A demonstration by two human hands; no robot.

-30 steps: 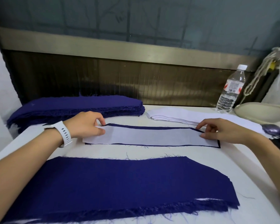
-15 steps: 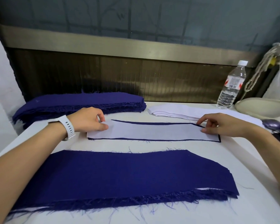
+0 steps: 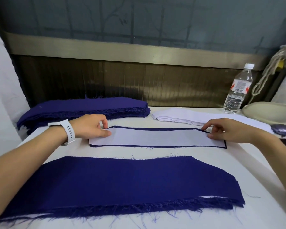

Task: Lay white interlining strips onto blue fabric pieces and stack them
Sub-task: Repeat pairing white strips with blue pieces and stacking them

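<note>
A white interlining strip [image 3: 157, 137] lies on a blue fabric piece [image 3: 155, 146] in the middle of the table, with only a thin blue border showing round it. My left hand [image 3: 91, 125], with a white watch on its wrist, pinches the strip's left end between thumb and fingers. At the strip's right end my right hand [image 3: 228, 129] pinches the far corner. A wide stack of blue pieces [image 3: 106, 184] with frayed edges lies nearest to me, white showing at its lower right edge.
A tall pile of blue fabric pieces [image 3: 76, 108] sits at the back left. A pile of white interlining strips [image 3: 185, 117] lies at the back right. Further right stand a water bottle [image 3: 238, 90], a pale bowl [image 3: 271, 113] and knotted cord [image 3: 269, 70].
Both hands stay at the ends of the strip. The white strip sits squarer on the blue piece, and the view has shifted slightly.
</note>
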